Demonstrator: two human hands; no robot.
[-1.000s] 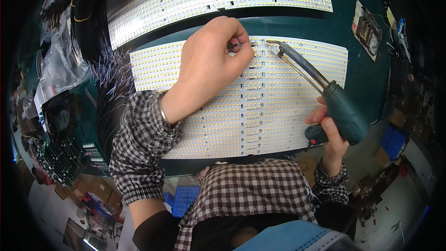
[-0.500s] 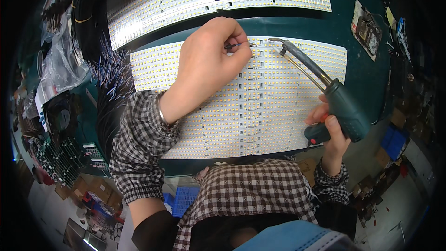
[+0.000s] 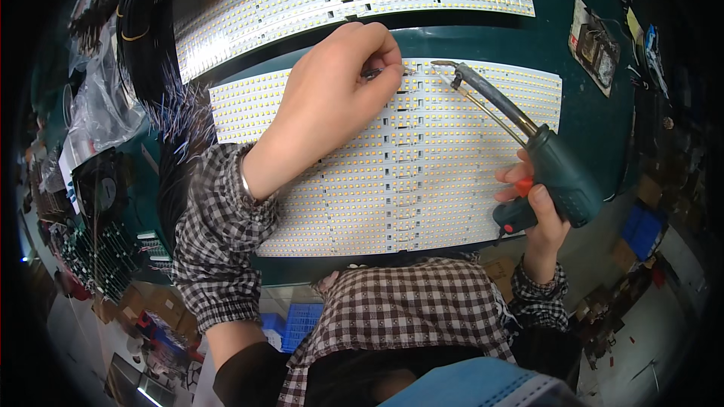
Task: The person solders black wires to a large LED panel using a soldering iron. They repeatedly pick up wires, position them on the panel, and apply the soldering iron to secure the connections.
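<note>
A white panel of LED strips (image 3: 332, 215) with rows of small yellow chips lies flat on the green table. Above its far middle, my left hand (image 3: 332, 83) pinches a thin dark wire (image 3: 372, 73) between thumb and fingers; most of the wire is hidden by the hand. My right hand (image 3: 547, 226) is wrapped round the handle of a green soldering gun (image 3: 567, 181). The gun's bent tip points left, close to the panel's far edge and just right of my left fingertips. A thin metal tube runs along the gun's barrel toward the tip.
A second LED panel (image 3: 286, 15) lies farther back. At the left hangs a thick bundle of black wires (image 3: 143, 26) with stripped ends, beside clear plastic bags (image 3: 102, 117). A dirty soldering tray (image 3: 596, 49) sits at the far right. Blue crates (image 3: 302, 324) stand below the table.
My left hand has drawn slightly left and away with the wire. The soldering gun's tip has shifted a little left. More of the gun's red trigger shows between my right fingers.
</note>
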